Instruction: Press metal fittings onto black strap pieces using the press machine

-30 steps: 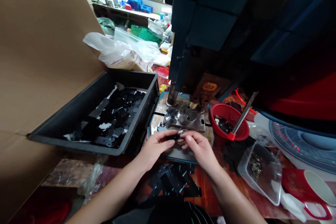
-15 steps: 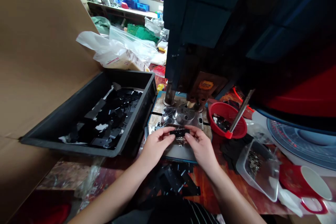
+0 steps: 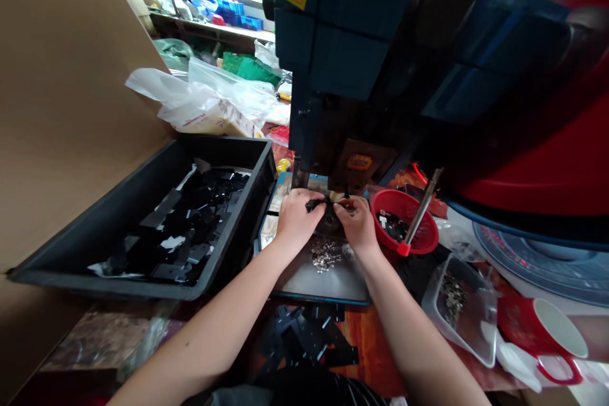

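Note:
Under the head of a blue press (image 3: 352, 44), my left hand (image 3: 299, 217) and my right hand (image 3: 356, 221) meet at the round metal die (image 3: 328, 223). Fingers of both hands pinch a small black piece (image 3: 314, 204), one hand at each side; part of it is hidden by the fingers. Just in front of the hands, a pile of small shiny metal parts (image 3: 324, 255) lies on the grey plate of the press (image 3: 309, 282). Flat black pieces (image 3: 302, 336) are heaped on the table nearer to me.
A large black bin (image 3: 238, 222) with black pieces stands at the left, beside cardboard (image 3: 61, 108). At the right are a red basket (image 3: 431, 238), a metal rod (image 3: 423, 209), a clear tub (image 3: 488, 330) with small metal parts and a red mug (image 3: 518, 323).
Both hands have moved forward with the black piece, from above the metal parts to the die. The metal pile now shows more fully. The camera view has shifted somewhat.

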Action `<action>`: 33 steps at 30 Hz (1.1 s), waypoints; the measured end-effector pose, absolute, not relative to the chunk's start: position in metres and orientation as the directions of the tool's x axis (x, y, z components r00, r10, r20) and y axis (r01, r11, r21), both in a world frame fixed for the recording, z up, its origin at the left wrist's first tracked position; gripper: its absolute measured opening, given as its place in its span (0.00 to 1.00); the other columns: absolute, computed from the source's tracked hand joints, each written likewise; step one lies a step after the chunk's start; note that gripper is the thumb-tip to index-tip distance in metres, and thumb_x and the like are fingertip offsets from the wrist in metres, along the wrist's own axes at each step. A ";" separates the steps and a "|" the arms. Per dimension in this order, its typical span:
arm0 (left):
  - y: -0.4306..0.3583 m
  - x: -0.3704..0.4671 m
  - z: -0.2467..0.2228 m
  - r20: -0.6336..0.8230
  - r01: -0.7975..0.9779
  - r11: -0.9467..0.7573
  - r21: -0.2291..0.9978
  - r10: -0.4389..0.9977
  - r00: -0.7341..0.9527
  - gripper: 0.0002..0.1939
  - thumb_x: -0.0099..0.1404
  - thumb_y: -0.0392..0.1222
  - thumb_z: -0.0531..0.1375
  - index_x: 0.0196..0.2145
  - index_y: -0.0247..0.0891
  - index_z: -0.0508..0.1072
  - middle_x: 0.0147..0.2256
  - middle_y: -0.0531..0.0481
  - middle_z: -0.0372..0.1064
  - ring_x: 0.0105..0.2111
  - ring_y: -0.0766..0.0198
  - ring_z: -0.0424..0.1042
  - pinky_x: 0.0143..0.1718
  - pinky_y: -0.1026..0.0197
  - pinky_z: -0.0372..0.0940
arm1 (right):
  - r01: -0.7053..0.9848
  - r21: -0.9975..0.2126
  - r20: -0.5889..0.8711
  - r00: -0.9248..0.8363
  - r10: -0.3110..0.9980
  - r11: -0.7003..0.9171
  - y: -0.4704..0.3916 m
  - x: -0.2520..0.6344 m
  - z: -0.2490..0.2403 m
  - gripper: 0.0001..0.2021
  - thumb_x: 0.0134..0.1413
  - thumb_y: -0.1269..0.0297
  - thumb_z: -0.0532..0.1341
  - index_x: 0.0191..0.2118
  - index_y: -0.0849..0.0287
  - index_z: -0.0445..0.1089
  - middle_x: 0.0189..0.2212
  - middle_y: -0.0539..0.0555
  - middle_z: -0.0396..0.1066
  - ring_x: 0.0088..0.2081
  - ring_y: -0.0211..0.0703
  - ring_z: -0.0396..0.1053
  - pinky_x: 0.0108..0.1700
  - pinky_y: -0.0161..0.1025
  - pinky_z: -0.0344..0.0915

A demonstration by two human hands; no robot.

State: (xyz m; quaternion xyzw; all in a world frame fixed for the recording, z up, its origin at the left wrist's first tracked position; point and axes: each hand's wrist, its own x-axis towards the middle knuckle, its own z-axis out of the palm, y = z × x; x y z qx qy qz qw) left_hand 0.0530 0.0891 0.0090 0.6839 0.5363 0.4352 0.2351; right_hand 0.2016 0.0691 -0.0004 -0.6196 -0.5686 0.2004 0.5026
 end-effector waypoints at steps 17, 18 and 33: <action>0.098 0.053 0.012 0.290 0.500 -0.318 0.805 0.947 0.135 0.15 0.56 0.34 0.59 0.42 0.38 0.75 0.43 0.46 0.72 0.47 0.55 0.68 0.51 0.54 0.61 | 0.387 -0.915 0.220 0.233 0.947 0.117 0.076 0.202 -0.005 0.13 0.46 0.58 0.59 0.37 0.59 0.70 0.33 0.53 0.71 0.36 0.44 0.67 0.40 0.41 0.65; 0.095 0.050 0.015 0.298 0.504 -0.315 0.804 0.947 0.117 0.15 0.57 0.36 0.59 0.43 0.38 0.75 0.44 0.45 0.72 0.47 0.55 0.68 0.51 0.54 0.61 | 0.380 -0.917 0.224 0.252 0.941 0.117 0.073 0.203 -0.006 0.13 0.47 0.58 0.59 0.38 0.59 0.69 0.35 0.54 0.70 0.38 0.44 0.67 0.40 0.41 0.65; -0.033 -0.031 -0.024 0.308 0.801 -0.471 0.369 0.875 0.373 0.20 0.62 0.47 0.57 0.53 0.45 0.70 0.56 0.43 0.62 0.54 0.45 0.59 0.54 0.43 0.55 | 0.793 -0.576 0.362 0.030 0.932 0.198 -0.055 0.247 -0.027 0.08 0.60 0.63 0.55 0.40 0.54 0.70 0.39 0.55 0.69 0.43 0.48 0.66 0.47 0.49 0.63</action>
